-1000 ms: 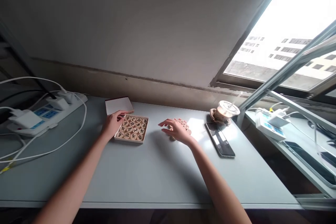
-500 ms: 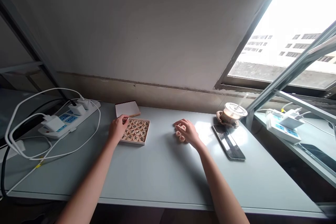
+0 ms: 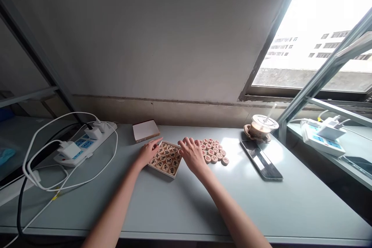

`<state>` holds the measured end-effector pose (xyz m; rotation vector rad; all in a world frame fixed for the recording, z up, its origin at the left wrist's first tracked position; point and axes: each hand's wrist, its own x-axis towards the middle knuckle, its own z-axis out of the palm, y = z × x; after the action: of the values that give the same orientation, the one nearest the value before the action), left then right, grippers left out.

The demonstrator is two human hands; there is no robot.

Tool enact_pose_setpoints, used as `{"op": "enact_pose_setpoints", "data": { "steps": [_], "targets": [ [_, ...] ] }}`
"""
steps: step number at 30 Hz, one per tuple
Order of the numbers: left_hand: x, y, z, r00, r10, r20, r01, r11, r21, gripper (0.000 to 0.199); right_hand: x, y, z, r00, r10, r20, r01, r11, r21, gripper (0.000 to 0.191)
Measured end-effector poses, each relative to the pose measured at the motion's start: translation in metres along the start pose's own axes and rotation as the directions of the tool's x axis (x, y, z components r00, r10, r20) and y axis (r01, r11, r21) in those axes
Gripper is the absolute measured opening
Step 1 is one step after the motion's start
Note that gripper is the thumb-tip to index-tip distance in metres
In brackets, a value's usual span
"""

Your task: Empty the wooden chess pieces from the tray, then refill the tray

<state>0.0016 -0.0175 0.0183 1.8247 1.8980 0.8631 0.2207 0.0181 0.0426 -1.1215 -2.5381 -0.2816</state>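
Observation:
My left hand (image 3: pixel 147 154) grips the left back corner of a shallow box (image 3: pixel 161 172), its fingers along the rim. Rows of round wooden Chinese chess pieces (image 3: pixel 166 160), most with black characters, fill this box. Above its right back corner is my right hand (image 3: pixel 193 155), palm down with fingers spread. Beside those fingertips a red-marked piece (image 3: pixel 179 151) shows at the box corner; whether they touch it I cannot tell. To the right of this hand, several red-marked chess pieces (image 3: pixel 214 151) lie on the desk in a cluster, partly hidden by the hand.
A box lid (image 3: pixel 145 130) lies behind the box. On the right are a phone (image 3: pixel 261 161) and a lidded drink cup (image 3: pixel 263 124) in a cardboard holder. White cables (image 3: pixel 95 176) and a power strip (image 3: pixel 87 144) occupy the left of the desk (image 3: pixel 174 209).
My right hand has moved left from the red pieces to the box, uncovering more of them. The box has turned and shifted right with my left hand. The view has shifted slightly.

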Motion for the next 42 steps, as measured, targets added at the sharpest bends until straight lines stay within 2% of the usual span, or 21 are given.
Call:
{"op": "enact_pose_setpoints", "data": {
  "steps": [6, 11, 20, 30, 35, 39, 42],
  "targets": [
    [-0.001, -0.001, -0.005, 0.996, -0.012, 0.088, 0.019, 0.997, -0.079, 0.025, -0.006, -0.005, 0.001, 0.998, 0.042, 0.040, -0.043, 0.999, 0.019, 0.015],
    [-0.001, -0.001, -0.001, 0.999, -0.009, 0.039, 0.012, 0.997, -0.074, 0.018, -0.008, -0.003, 0.003, 0.996, 0.087, 0.024, -0.089, 0.992, 0.086, 0.014],
    [0.002, -0.005, 0.003, 1.000, 0.008, -0.001, -0.008, 1.000, -0.003, 0.016, -0.008, 0.002, 0.005, 0.991, 0.128, 0.026, -0.130, 0.978, 0.160, 0.011],
    [0.001, 0.000, 0.001, 1.000, 0.004, 0.007, -0.004, 1.000, 0.003, 0.016, -0.008, 0.004, 0.007, 0.989, 0.133, 0.059, -0.140, 0.979, 0.150, 0.015],
    [0.001, 0.003, -0.001, 1.000, 0.012, 0.018, -0.011, 1.000, -0.016, 0.017, -0.008, 0.007, 0.010, 0.986, 0.160, 0.052, -0.168, 0.955, 0.244, 0.014],
    [0.000, 0.005, -0.001, 1.000, 0.009, 0.008, -0.009, 1.000, -0.003, 0.016, -0.008, 0.003, 0.010, 0.990, 0.137, 0.039, -0.143, 0.950, 0.278, 0.004],
    [0.001, 0.004, 0.000, 1.000, 0.019, 0.010, -0.019, 1.000, -0.009, 0.015, -0.006, 0.000, 0.009, 0.989, 0.140, 0.035, -0.144, 0.939, 0.313, 0.007]
  ]
}}
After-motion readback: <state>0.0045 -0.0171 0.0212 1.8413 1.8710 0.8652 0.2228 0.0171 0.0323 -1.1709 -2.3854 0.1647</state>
